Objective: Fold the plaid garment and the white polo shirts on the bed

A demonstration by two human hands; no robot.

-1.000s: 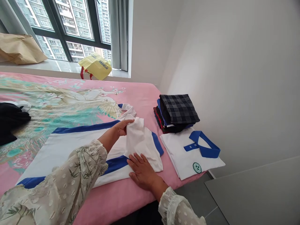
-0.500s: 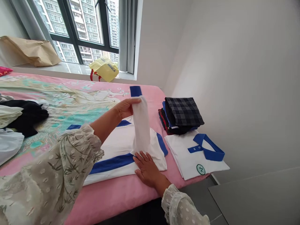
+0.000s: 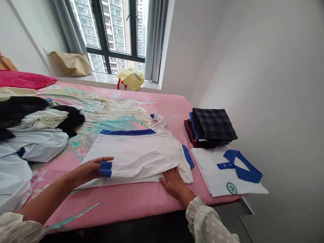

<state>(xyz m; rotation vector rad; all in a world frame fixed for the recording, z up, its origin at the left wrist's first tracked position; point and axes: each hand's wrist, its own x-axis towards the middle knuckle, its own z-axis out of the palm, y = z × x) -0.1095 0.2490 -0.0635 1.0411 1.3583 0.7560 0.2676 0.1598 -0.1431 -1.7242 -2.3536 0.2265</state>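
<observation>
The white shirt lies flat near the front edge of the bed, between the loose clothes pile on the left and the folded polo on the right. The left hand grasps the near sleeve at its blue cuff, fingers closed on the fabric; the sleeve lies lengthwise along the shirt body. The right hand is spread palm-down on the shirt near its right end, fingers extended and gripping nothing. The far sleeve projects from the opposite side, toward the window.

Surrounding items: a narrow strip of pink sheet separates the shirt from the folded polo, which limits clearance on the right. The folded stack, topped with dark plaid, sits just behind the polo, near the wall. The clothes pile bounds the left side, with a red cushion behind it. A brown paper bag and a yellow bag rest at the window, well apart from both hands.
</observation>
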